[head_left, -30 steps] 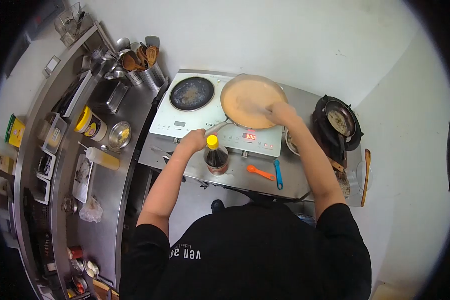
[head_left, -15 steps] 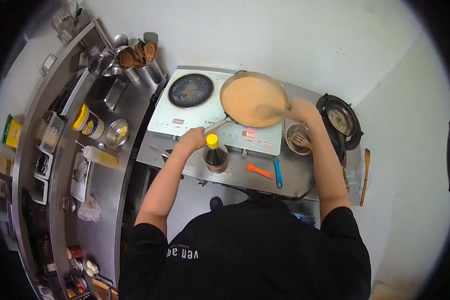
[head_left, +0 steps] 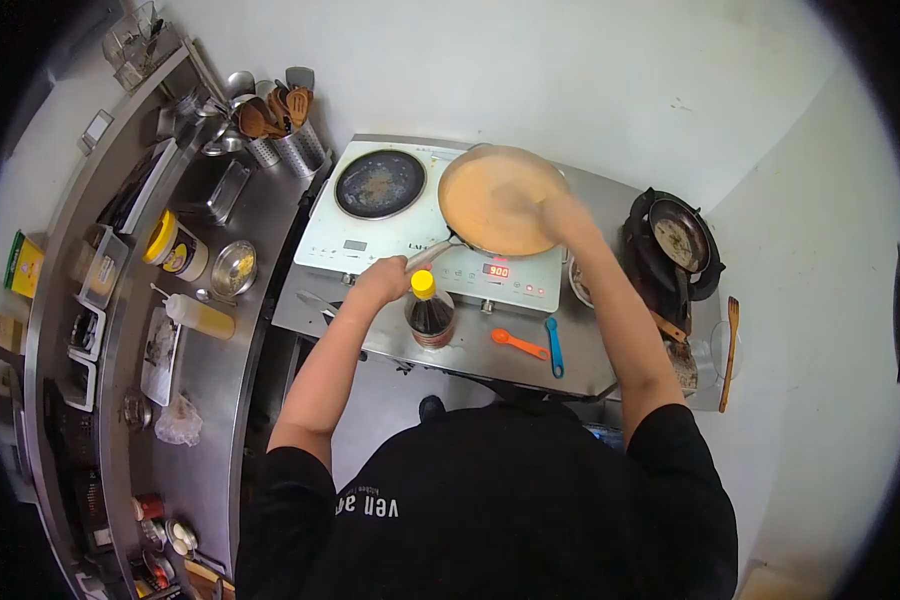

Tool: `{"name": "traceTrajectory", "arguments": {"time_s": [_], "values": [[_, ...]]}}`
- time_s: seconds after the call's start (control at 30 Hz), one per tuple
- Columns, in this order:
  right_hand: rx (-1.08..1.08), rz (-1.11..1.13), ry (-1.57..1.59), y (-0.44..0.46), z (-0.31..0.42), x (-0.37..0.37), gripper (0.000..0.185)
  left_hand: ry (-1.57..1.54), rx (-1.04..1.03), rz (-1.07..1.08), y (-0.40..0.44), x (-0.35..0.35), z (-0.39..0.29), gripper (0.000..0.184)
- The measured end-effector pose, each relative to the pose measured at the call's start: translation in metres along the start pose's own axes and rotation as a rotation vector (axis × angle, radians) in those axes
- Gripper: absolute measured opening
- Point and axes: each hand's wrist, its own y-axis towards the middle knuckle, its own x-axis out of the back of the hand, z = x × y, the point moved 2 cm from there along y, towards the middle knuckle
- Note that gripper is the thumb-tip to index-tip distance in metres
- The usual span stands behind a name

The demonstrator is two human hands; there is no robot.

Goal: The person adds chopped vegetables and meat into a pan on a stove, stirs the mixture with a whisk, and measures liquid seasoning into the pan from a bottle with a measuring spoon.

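My left hand is closed around the long metal handle of a frying pan. A smooth orange sauce fills the pan, which sits on the right zone of a white induction cooktop. Over the pan's right side, my right hand grips a spatula, its blade in the sauce and smeared by motion. Just below my left hand stands a dark sauce bottle with a yellow cap. My right forearm partly covers a bowl beside the cooktop.
An orange measuring spoon and a blue one lie along the counter's front. A smaller pan rests on a black burner at right, near a wooden utensil. Left shelving holds a squeeze bottle, a tub and utensil holders.
My right hand has swept left and slightly down with the spatula through the sauce. My forearm now hides most of the bowl. My left hand keeps its hold on the handle.
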Motion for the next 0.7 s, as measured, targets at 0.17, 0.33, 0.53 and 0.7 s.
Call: {"name": "traceTrajectory", "arguments": {"time_s": [0.17, 0.33, 0.53, 0.7], "values": [[0.062, 0.268, 0.167, -0.030, -0.014, 0.040, 0.027, 0.009, -0.011, -0.005, 0.002, 0.002, 0.001, 0.077], [-0.076, 0.129, 0.101, 0.001, 0.008, 0.002, 0.033, 0.005, 0.002, -0.001, -0.001, 0.001, 0.000, 0.078], [0.027, 0.213, 0.181, -0.048, 0.012, 0.084, 0.039, 0.007, 0.016, -0.016, 0.005, 0.000, 0.007, 0.079], [0.012, 0.109, 0.081, 0.002, 0.013, 0.003, 0.038, -0.001, 0.009, -0.009, -0.001, 0.004, 0.001, 0.080]]}}
